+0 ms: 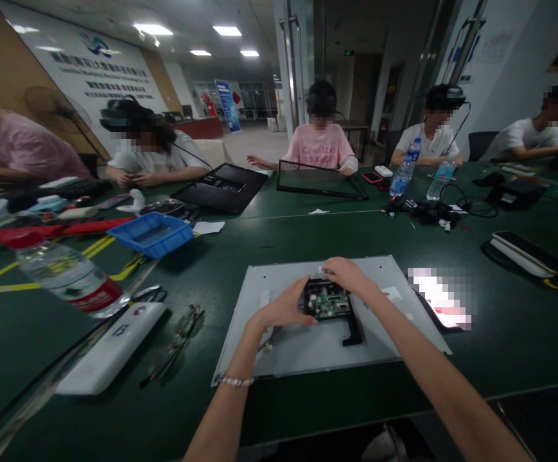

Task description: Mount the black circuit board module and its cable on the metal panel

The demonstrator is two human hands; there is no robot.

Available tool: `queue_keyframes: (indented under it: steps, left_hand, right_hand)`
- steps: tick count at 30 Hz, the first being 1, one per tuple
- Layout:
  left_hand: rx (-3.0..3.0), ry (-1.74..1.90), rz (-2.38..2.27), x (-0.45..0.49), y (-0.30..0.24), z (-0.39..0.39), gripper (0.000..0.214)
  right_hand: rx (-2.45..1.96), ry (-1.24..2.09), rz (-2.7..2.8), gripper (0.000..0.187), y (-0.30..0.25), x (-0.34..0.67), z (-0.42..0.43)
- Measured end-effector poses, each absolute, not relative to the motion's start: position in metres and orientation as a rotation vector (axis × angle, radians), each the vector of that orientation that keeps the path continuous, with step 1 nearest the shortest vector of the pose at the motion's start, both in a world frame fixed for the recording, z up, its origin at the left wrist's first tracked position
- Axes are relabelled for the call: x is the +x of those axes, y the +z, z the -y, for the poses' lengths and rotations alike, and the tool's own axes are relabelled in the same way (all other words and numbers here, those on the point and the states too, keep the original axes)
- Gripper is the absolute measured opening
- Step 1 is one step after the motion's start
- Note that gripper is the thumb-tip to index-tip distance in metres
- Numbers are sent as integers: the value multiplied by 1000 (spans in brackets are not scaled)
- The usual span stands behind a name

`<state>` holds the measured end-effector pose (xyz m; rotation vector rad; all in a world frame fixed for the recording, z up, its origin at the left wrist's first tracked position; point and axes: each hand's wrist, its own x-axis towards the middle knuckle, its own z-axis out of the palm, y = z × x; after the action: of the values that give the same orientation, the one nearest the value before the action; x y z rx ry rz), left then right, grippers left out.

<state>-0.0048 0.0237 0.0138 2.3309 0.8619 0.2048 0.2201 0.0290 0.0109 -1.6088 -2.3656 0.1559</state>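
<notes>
A grey metal panel (302, 346) lies flat on the green table in front of me. On its middle sits a black bracket holding a small green circuit board (327, 304). My left hand (286, 307) rests on the panel at the board's left edge, thumb and fingers pinched against the bracket. My right hand (348, 274) curls over the board's far edge, fingers bent down onto it. A bead bracelet is on my left wrist.
A lit phone (440, 298) lies right of the panel. Glasses (175, 343), a white box (110, 350) and a water bottle (67, 276) lie left. A blue tray (153, 234) sits farther back. Several people work across the table with black frames (320, 179) and bottles (404, 173).
</notes>
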Motion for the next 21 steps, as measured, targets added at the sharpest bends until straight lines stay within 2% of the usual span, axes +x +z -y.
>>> queue_keyframes:
  steps: [12,21]
  left_hand:
    - [2321,243,-868,-4,12,-24,109]
    - [2336,253,-860,-4,13,-23,106]
  right_hand:
    - [-1686,116,2351,27,20,208,-21]
    - [-1656,172,2352,25,9,193,-14]
